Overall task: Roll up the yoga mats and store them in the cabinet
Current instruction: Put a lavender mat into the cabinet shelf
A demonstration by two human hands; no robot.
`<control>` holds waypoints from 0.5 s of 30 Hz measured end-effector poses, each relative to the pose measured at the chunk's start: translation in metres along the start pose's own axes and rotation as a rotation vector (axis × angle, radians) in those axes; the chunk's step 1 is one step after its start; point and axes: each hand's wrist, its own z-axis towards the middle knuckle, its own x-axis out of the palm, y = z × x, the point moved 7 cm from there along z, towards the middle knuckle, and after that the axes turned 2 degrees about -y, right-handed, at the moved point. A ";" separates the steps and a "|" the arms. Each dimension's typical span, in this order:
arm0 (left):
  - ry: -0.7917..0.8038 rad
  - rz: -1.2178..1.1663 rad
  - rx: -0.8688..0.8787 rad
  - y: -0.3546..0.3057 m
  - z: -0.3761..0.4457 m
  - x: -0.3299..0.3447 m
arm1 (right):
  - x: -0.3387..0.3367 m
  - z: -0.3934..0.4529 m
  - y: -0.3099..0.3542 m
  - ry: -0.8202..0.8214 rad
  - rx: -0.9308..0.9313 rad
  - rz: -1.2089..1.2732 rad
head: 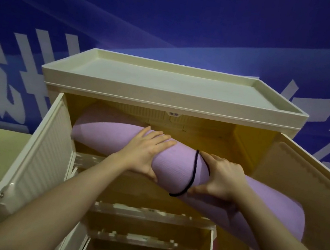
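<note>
Mat [173, 164], purple and rolled, lies slantwise across the top compartment of the cream cabinet [172, 98]: its left end is inside, against the left rear of the compartment, while its right end projects out of the opening, in front of the open right door [308, 189]. Black cord [194, 172] encircles the roll near its middle. Left hand [144, 154] lies over the top of the roll just left of the cord, fingers curved around it, thumb underneath. Right hand [219, 179] grips the roll immediately right of the cord, fingers over the top and thumb on the near side. Left door [42, 149], ribbed on its inner face, stands open. Lower compartments of the cabinet are visible below the arms. Blue wall [175, 19] with white lettering stands behind.
</note>
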 end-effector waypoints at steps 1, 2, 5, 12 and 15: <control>0.001 -0.017 0.004 0.001 0.001 -0.002 | -0.003 0.000 0.001 -0.002 0.000 -0.009; 0.001 -0.026 0.007 0.001 0.001 -0.004 | -0.008 0.000 0.002 -0.004 0.001 -0.021; -0.031 -0.030 0.040 -0.002 0.008 -0.016 | -0.024 -0.006 0.001 -0.029 0.010 -0.050; -0.107 -0.014 0.066 0.006 0.011 -0.024 | -0.026 -0.003 0.004 -0.048 0.060 -0.044; -0.133 0.009 0.028 0.020 -0.007 -0.011 | -0.016 0.010 0.021 -0.047 0.024 -0.058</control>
